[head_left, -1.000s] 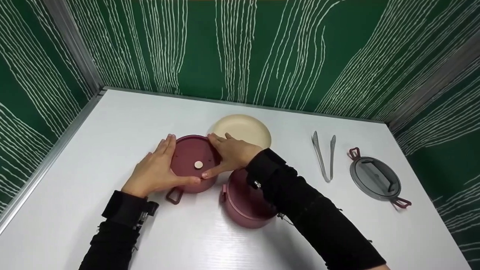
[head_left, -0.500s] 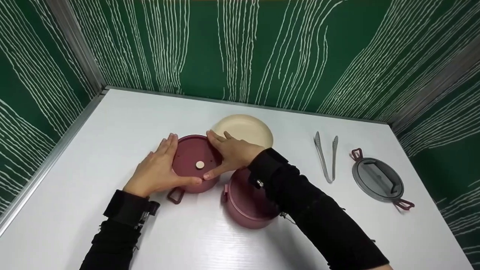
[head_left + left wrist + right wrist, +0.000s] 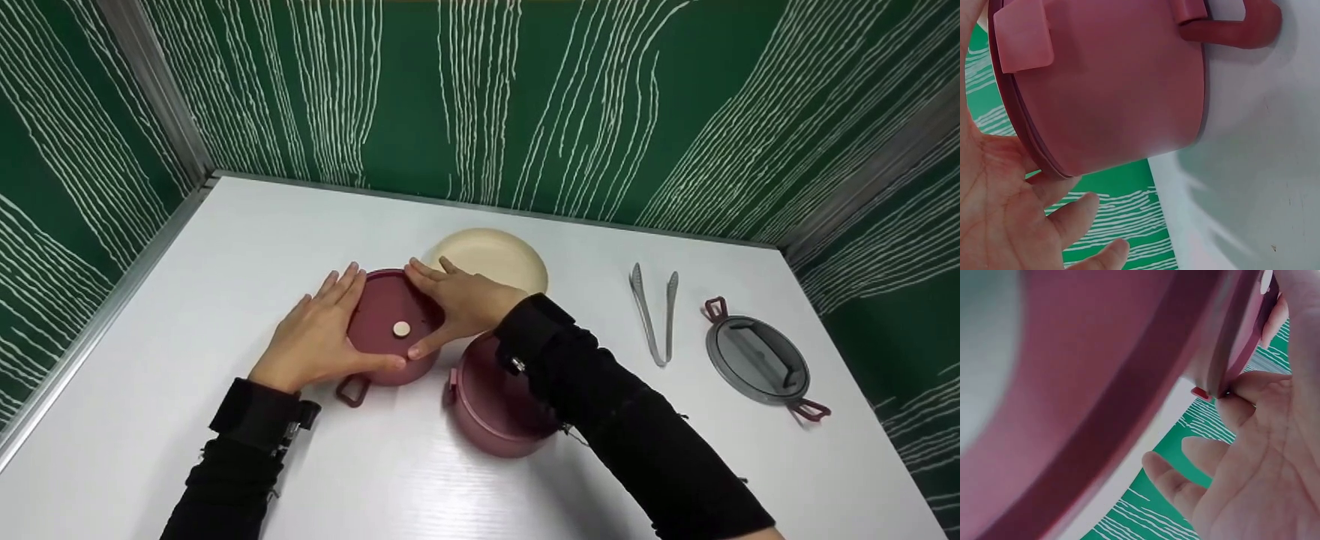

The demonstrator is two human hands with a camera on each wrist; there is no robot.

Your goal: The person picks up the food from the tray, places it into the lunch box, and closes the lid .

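Note:
A small maroon pot point(image 3: 1117, 90) stands on the table with its flat maroon lid point(image 3: 379, 307) on top. A cream knob point(image 3: 402, 329) sits on that lid. Around the left side of the rim lies my left hand point(image 3: 311, 337), fingers extended away from me and thumb along the near edge. My right hand point(image 3: 472, 300) touches the right side of the rim, its thumb close to the left thumb tip. In the left wrist view, several fingers spread out past the pot. A larger maroon pot point(image 3: 499, 435), without a lid, stands beneath my right wrist, which hides part of it.
A cream plate point(image 3: 510, 259) lies behind the pots, partly covered by my right hand. Metal tongs point(image 3: 660, 345) rest to the right. Further right lies a grey lid point(image 3: 757, 360) with maroon loops. Green panels point(image 3: 405, 97) with white lines enclose the white table point(image 3: 300, 210).
My left fingertips have shifted slightly to the right along the lid's rim, and my right fingertips slightly to the left. The pots stay in place; the head view has shifted a little.

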